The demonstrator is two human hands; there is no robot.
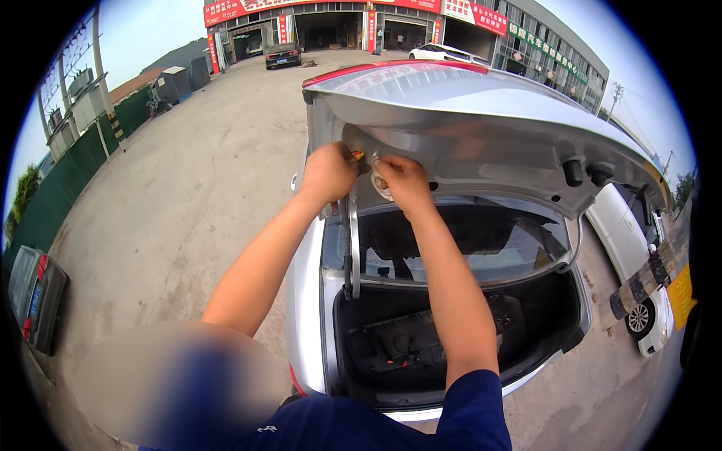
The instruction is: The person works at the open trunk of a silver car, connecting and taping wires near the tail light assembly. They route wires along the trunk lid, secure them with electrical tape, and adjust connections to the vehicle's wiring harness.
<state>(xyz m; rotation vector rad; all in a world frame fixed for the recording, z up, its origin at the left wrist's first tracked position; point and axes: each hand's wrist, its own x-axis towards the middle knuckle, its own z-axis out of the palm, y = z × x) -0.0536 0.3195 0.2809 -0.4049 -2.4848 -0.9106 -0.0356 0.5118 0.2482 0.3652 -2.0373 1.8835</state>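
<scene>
Both my arms reach up to the inner face of the raised silver trunk lid (481,143). My left hand (329,174) is closed near the lid's left side, with a small yellow-and-red piece (357,155) at its fingertips. Its exact kind is too small to tell. Beside it, my right hand (404,182) is closed around a pale ring that looks like a roll of tape (381,186). The fingertips of the two hands are close together but apart. Behind them, a dark opening in the lid panel is partly hidden by my fingers.
Below the lid lies the open trunk (406,395) with dark parts inside. A metal hinge arm (353,248) runs up on the left. A white car (628,225) stands at right, a dark car (37,301) at left. A blurred patch (180,383) covers the lower left.
</scene>
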